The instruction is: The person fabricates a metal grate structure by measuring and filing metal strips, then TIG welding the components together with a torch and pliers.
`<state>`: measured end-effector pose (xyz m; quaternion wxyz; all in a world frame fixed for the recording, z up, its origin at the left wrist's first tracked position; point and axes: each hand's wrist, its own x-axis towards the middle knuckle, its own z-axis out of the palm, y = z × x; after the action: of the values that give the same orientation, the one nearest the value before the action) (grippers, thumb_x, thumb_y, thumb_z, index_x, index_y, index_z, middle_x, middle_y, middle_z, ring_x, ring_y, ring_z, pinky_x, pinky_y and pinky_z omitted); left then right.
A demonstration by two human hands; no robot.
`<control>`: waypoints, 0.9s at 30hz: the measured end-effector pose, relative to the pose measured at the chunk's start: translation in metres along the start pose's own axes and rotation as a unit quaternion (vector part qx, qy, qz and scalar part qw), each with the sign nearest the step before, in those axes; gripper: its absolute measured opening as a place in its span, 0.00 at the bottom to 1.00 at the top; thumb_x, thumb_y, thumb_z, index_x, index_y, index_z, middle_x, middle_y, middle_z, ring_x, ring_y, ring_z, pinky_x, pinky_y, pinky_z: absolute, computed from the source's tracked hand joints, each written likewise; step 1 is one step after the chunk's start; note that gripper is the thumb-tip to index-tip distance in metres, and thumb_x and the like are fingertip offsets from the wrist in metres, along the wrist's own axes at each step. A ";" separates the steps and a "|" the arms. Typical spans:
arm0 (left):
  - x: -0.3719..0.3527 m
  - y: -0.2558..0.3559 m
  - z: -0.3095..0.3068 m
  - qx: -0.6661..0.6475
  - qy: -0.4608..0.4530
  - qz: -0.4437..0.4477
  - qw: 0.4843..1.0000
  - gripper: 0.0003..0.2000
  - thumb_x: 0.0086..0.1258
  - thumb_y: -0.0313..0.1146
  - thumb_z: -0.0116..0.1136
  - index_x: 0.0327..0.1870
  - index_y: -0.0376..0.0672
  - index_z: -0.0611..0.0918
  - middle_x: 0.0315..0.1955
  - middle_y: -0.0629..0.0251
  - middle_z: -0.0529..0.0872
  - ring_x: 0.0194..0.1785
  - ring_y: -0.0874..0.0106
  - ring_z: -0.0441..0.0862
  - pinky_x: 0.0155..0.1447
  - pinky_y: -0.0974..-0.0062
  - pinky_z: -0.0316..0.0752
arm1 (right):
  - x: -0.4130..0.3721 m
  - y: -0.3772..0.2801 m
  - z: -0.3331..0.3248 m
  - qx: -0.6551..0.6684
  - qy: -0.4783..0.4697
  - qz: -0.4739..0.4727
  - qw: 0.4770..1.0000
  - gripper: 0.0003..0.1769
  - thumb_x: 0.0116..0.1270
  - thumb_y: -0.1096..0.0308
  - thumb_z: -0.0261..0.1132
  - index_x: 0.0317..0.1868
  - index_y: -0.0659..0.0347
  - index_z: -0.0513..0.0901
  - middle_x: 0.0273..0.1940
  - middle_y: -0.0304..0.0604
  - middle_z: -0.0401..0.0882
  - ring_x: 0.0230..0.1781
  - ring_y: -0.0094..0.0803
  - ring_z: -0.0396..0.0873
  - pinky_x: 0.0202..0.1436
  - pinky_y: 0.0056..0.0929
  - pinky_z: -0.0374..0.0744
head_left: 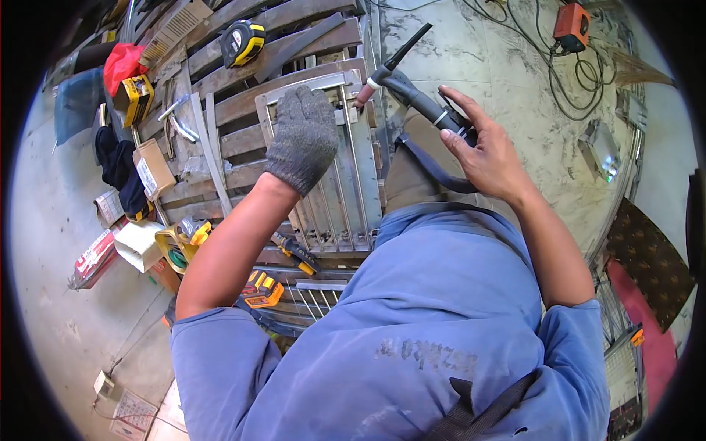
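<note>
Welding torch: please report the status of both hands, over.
Left hand, grey knit glove, flat on silver metal grille frame. Right hand, bare, gripping black welding torch, nozzle near frame's top corner. Nothing between nozzle and frame.

Nothing is legible with certainty; log marks only. Your blue shirt (441, 323) carries a faded dark line of print across the front (426, 358), worn, looking like digits, but no character can be made out. The yellow-and-black tape measure (243, 42) on the slatted desk (294, 29) has a round face label, too small to read. The cardboard box (153, 170) at the desk's edge bears a white printed label, its text blurred. The red-and-white packet (94, 257) on the floor (51, 220) shows print, unreadable. The sheet (132, 415) on the floor near you shows a printed grid, its characters indistinct.
</note>
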<state>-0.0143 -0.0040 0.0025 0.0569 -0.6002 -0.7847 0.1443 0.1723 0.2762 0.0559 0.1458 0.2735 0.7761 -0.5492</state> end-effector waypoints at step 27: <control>0.002 -0.001 0.001 0.002 0.006 0.000 1.000 0.18 0.73 0.33 0.61 0.56 0.26 0.88 0.54 0.34 0.88 0.61 0.37 0.85 0.69 0.36 0.76 | 0.015 -0.002 -0.003 -0.028 0.011 -0.072 0.997 0.34 0.80 0.66 0.72 0.84 0.45 0.77 0.52 0.54 0.91 0.49 0.43 0.88 0.62 0.42 0.85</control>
<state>-0.0156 -0.0022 0.0020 0.0624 -0.6012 -0.7838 0.1427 0.1590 0.2822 0.0505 0.1047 0.2187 0.8103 -0.5335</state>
